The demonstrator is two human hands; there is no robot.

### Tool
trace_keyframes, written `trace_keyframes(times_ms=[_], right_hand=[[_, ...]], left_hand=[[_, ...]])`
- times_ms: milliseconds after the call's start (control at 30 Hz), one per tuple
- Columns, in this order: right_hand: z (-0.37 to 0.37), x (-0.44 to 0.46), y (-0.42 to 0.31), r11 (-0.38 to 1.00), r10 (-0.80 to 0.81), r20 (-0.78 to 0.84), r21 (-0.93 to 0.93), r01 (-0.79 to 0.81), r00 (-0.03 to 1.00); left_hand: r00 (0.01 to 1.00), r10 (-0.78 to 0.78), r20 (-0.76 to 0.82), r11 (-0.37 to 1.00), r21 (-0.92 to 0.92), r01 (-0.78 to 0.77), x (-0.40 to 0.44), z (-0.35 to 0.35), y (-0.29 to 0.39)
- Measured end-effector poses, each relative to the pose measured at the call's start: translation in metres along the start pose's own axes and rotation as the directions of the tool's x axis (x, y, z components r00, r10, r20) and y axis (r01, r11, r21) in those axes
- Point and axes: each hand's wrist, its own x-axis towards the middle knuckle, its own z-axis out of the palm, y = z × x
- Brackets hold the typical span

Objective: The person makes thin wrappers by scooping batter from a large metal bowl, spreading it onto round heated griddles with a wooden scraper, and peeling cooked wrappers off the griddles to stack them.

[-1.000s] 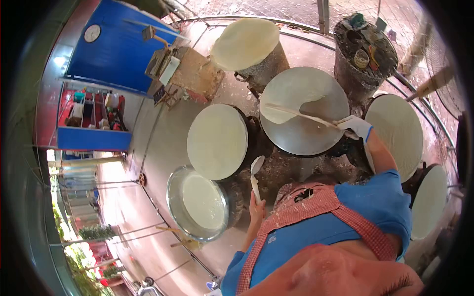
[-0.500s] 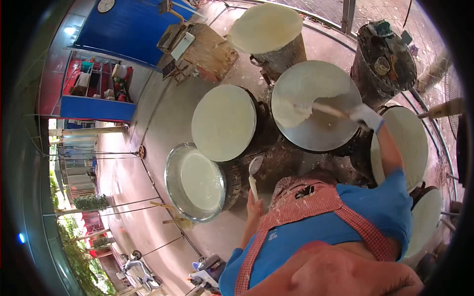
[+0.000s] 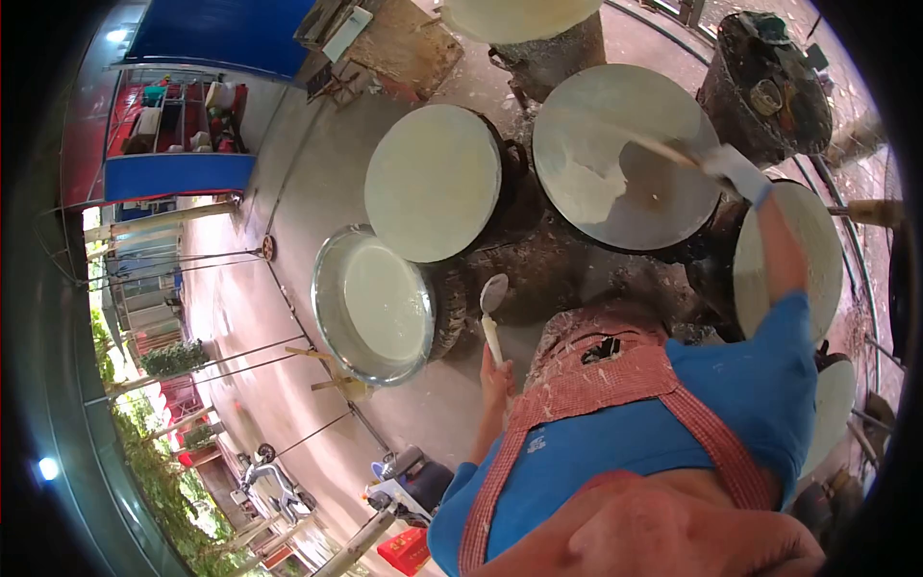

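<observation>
My right hand [image 3: 733, 171], in a white glove, grips a long thin wooden stick [image 3: 654, 142], blurred along its length. The stick lies over a large round griddle [image 3: 663, 212]. Pale batter [image 3: 577, 125] coats its left and upper parts, with bare metal at the lower right. My left hand [image 3: 497, 381], bare, is closed on the handle of a ladle [image 3: 493, 322], bowl upward, away from the griddles. Left of it stands a wide metal basin [image 3: 324, 306] of pale liquid [image 3: 385, 300].
Another coated griddle [image 3: 435, 183] stands beside the basin, and a third [image 3: 788, 260] is at the right. A pale round sheet [image 3: 519, 14] tops a drum above. A dark drum [image 3: 760, 91] holds small items. A wooden box [image 3: 409, 48] stands farther off.
The batter now covers more of the griddle's upper part, and my right hand has moved with the stick. My left hand still holds the ladle. The view has shifted, so the griddles appear higher.
</observation>
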Motion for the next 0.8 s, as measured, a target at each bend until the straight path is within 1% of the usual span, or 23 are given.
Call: trace_keyframes(times_ms=[33, 67, 100, 133, 167, 200, 233, 267, 300, 333, 367, 400, 433, 500, 533, 567, 600, 633, 667, 700, 733, 767, 800], right_hand=[[-0.029, 0.009, -0.044, 0.849, 0.149, 0.055, 0.505, -0.156, 0.987], [-0.06, 0.018, -0.092, 0.551, 0.291, 0.108, 0.793, -0.258, 0.951], [-0.05, 0.019, -0.089, 0.564, 0.276, 0.144, 0.776, -0.281, 0.95], [-0.04, 0.02, -0.087, 0.578, 0.261, 0.179, 0.758, -0.303, 0.948], [-0.029, 0.014, -0.089, 0.608, 0.223, 0.262, 0.716, -0.344, 0.939], [-0.018, -0.02, -0.066, 0.815, 0.025, 0.148, 0.569, -0.106, 0.989], [-0.007, -0.054, -0.043, 0.92, -0.175, 0.027, 0.361, 0.154, 0.984], [-0.024, -0.078, -0.075, 0.975, -0.054, 0.207, 0.221, 0.008, 0.977], [-0.036, -0.119, -0.113, 0.738, 0.658, 0.278, -0.053, -0.673, 0.7], [-0.014, -0.188, -0.091, 0.786, 0.395, 0.098, 0.479, -0.391, 0.914], [-0.015, -0.238, -0.109, 0.431, 0.521, 0.27, 0.735, -0.523, 0.809], [0.034, -0.276, -0.107, 0.232, 0.655, 0.192, 0.869, -0.437, 0.731], [0.082, -0.314, -0.105, 0.076, 0.769, 0.108, 0.963, -0.259, 0.63], [0.12, -0.278, -0.202, 0.153, 0.852, -0.028, 0.968, -0.197, 0.523], [0.138, -0.259, -0.253, 0.197, 0.882, -0.096, 0.965, -0.175, 0.462], [0.147, -0.222, -0.293, 0.363, 0.872, -0.199, 0.875, -0.319, 0.447], [0.167, -0.18, -0.323, 0.455, 0.841, -0.333, 0.862, -0.223, 0.427], [0.153, -0.14, -0.368, 0.509, 0.854, -0.348, 0.716, -0.477, 0.388], [0.194, -0.1, -0.371, 0.589, 0.783, -0.513, 0.794, -0.153, 0.351], [0.217, -0.07, -0.36, 0.766, 0.642, -0.644, 0.559, -0.317, 0.416], [0.214, -0.056, -0.363, 0.756, 0.648, -0.551, 0.379, -0.533, 0.526], [0.222, -0.064, -0.372, 0.744, 0.664, -0.545, 0.41, -0.528, 0.512], [0.224, -0.077, -0.367, 0.715, 0.678, -0.564, 0.356, -0.602, 0.471]], left_hand=[[0.999, 0.022, 0.027, 0.999, 0.036, -0.023, 0.002, -0.007, -0.006], [0.997, 0.047, 0.057, 0.996, 0.072, -0.051, 0.004, -0.011, -0.009], [0.996, 0.048, 0.069, 0.995, 0.079, -0.053, 0.005, -0.009, -0.008], [0.999, 0.032, 0.034, 0.992, 0.118, -0.035, 0.002, -0.01, -0.004], [1.0, 0.014, 0.0, 0.988, 0.156, -0.014, -0.002, -0.017, -0.002], [1.0, 0.016, 0.019, 0.988, 0.155, -0.018, 0.002, -0.023, -0.002], [0.998, 0.036, 0.057, 0.985, 0.164, -0.044, 0.007, -0.032, -0.004], [0.994, 0.051, 0.092, 0.983, 0.172, -0.066, 0.012, -0.043, -0.008], [0.993, 0.046, 0.112, 0.985, 0.159, -0.064, 0.019, -0.052, -0.012], [0.984, 0.092, 0.154, 0.969, 0.214, -0.124, 0.029, -0.063, -0.015], [0.971, 0.131, 0.2, 0.946, 0.269, -0.183, 0.039, -0.075, -0.017], [0.97, 0.096, 0.225, 0.948, 0.275, -0.157, 0.037, -0.082, -0.01], [0.955, 0.162, 0.25, 0.936, 0.268, -0.229, 0.065, -0.103, -0.028], [0.926, 0.171, 0.338, 0.896, 0.337, -0.288, 0.063, -0.115, -0.018], [0.932, 0.114, 0.345, 0.923, 0.311, -0.228, 0.053, -0.119, -0.011], [0.954, 0.043, 0.297, 0.957, 0.261, -0.125, 0.049, -0.121, -0.006], [0.952, 0.049, 0.303, 0.954, 0.269, -0.135, 0.05, -0.128, -0.006], [0.951, 0.058, 0.304, 0.95, 0.276, -0.146, 0.051, -0.133, -0.008], [0.948, 0.069, 0.31, 0.95, 0.268, -0.157, 0.049, -0.134, -0.009], [0.94, 0.031, 0.339, 0.968, 0.223, -0.112, 0.043, -0.135, -0.006], [0.931, -0.006, 0.364, 0.979, 0.193, -0.069, 0.037, -0.141, 0.003], [0.924, 0.024, 0.382, 0.975, 0.196, -0.106, 0.024, -0.142, 0.01], [0.914, 0.086, 0.397, 0.961, 0.207, -0.181, 0.027, -0.149, 0.002]])
